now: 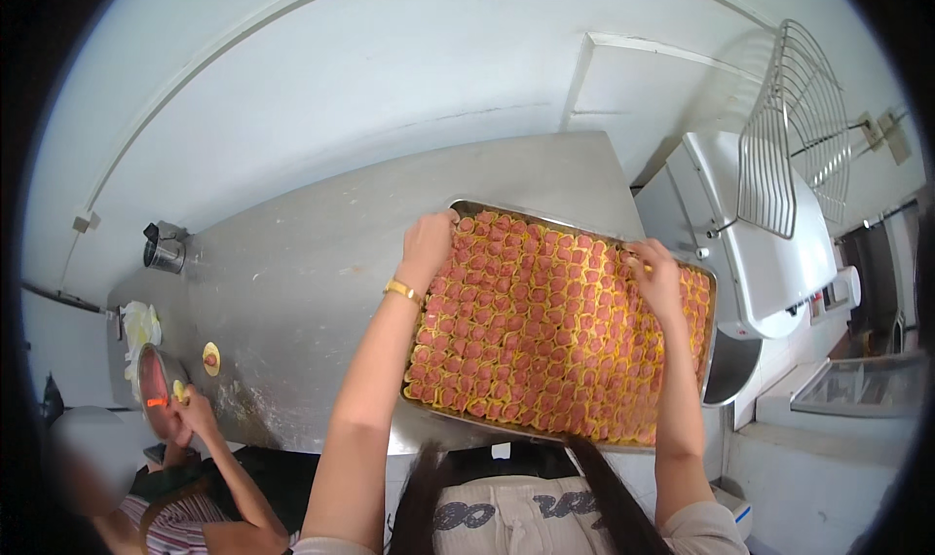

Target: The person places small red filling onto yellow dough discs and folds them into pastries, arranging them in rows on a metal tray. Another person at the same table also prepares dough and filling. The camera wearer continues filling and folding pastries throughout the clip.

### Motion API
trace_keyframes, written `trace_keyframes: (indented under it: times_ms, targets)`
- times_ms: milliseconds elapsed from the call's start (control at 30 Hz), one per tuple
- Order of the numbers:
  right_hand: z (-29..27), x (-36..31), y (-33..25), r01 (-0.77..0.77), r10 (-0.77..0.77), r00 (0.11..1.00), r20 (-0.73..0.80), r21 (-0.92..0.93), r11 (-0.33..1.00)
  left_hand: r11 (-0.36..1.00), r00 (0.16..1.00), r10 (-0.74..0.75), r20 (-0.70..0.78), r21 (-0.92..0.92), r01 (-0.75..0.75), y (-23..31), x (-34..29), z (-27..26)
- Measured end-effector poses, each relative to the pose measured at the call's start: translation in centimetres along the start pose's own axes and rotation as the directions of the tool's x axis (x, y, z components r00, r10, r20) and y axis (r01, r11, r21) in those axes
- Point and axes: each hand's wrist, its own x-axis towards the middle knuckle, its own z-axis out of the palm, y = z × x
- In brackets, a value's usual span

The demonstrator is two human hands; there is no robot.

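A large metal tray (558, 429) stands at the right part of the steel table, packed with rows of open-topped dumplings (531, 312), yellow wrappers around pink filling. At its far left corner, my left hand (429, 248) is closed on the rim. My right hand (656, 275) is over the far right part of the tray, close to the far rim. Its fingers are curled and pressed together among the dumplings; whatever they grip is hidden.
On the left, a co-worker's hands (200, 414) hold a yellow wrapper and a metal bowl (173, 365) of pink filling. One filled wrapper (211, 358) lies on the steel table (302, 282). A metal jug (166, 248) stands at far left; a white machine (750, 234) with a wire guard (794, 127) is at right.
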Motion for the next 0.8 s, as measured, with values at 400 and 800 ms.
trace_keyframes:
  times_ms: [400, 800]
  targets:
    - [5.5, 10.5, -3.8, 0.105, -0.215, 0.954, 0.21, 0.438, 0.893, 0.96, 0.959, -0.266, 0.096, 0.117, 0.254, 0.4, 6.7, 2.4]
    - [6.1, 11.4, -4.2, 0.033, -0.205, 0.935, 0.289, 0.505, 0.863, 0.966, 0.972, -0.21, 0.107, 0.176, 0.19, -0.1, 7.4, 3.1]
